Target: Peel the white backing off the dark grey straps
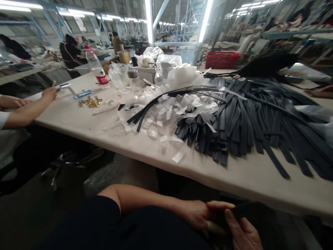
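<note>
Low in front of my body, below the table's front edge, both hands work on a dark flat strip [251, 209] that nearly merges with the shadow. My left hand [196, 213] is closed at its left end, with the fingertips partly hidden. Thumb and fingers of my right hand [241, 227] pinch it from the right. On the table above lies a large heap of dark grey straps [241, 121], their ends hanging toward me. White paper-like pieces [178, 155] are scattered to the left of the heap, and a few longer dark strips [156, 100] arch over them.
The beige table [104, 130] runs across in front of me. On it stand a plastic bottle [97, 67], a glass jar [134, 83] and small gold-coloured pieces [93, 102]. A co-worker's hand [49, 93] is at the left. Behind is a red basket [221, 60].
</note>
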Demonstrator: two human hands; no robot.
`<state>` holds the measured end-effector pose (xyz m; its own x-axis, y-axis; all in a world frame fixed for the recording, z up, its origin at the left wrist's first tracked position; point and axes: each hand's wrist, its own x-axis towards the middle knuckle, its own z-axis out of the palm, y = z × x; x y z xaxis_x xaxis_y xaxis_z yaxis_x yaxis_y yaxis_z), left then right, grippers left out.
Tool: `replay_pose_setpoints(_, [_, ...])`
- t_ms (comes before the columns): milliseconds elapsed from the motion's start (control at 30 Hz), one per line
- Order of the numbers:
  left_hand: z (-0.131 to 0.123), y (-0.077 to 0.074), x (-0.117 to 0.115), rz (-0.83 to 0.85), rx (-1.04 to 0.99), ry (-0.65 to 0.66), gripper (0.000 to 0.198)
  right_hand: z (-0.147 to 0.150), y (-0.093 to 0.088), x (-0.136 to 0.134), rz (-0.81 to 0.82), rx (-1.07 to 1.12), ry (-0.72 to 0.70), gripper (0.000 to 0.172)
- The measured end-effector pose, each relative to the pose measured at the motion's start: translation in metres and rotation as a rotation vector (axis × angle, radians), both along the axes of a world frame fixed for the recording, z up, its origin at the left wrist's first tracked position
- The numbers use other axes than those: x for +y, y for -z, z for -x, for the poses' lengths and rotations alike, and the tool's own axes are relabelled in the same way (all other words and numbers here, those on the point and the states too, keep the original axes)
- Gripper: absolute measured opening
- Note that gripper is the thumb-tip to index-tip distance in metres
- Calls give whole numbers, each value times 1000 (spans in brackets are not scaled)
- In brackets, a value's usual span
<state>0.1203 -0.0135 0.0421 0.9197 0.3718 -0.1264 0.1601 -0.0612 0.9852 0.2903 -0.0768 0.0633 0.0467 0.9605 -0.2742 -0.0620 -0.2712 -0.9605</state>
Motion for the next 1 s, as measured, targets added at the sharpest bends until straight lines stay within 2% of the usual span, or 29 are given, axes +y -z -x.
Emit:
replay_pose_setpoints(67, [21,-15,5,-384,68,-54,28,13,-5,9,-32,83,44,32])
replay_pose_setpoints(133, [49,-35,12,-734,63,-224,29,17,-7,15,-44,159,102,32])
replay_pose_setpoints(233, [92,-57,27,-1038,43,-657,42,12,-5,21,-27,189,185,33])
replay_pose_setpoints(300, [113,-59,37,-1145,160,-815,54,11,-3,23,5,204,192,35])
replay_pose_setpoints(333, [120,-55,42,-1180,223,-826,53,12,-2,24,25,216,178,35])
replay_pose_setpoints(400, [127,-44,49,-1224,279,-791,38,18,0,26,60,238,133,36])
replay_pose_setpoints(467, [128,-34,51,-1257,201,-756,16,27,1,28,80,244,80,37])
replay_pose_setpoints(533, [126,-31,48,-1265,48,-742,9,36,2,32,94,219,43,39])
replay_pose_setpoints(633, [123,-38,38,-1192,-166,-714,9,48,3,40,133,186,-47,47])
replay_pose_setpoints(767, [123,-49,23,-1122,-293,-653,13,67,-1,54,213,225,-252,59])
replay_pose_setpoints(867, [124,-47,16,-1177,-298,-578,13,83,-9,64,243,251,-359,66])
replay_pose_setpoints(1000, [127,-40,8,-1214,-313,-511,15,94,-20,75,208,339,-419,57])
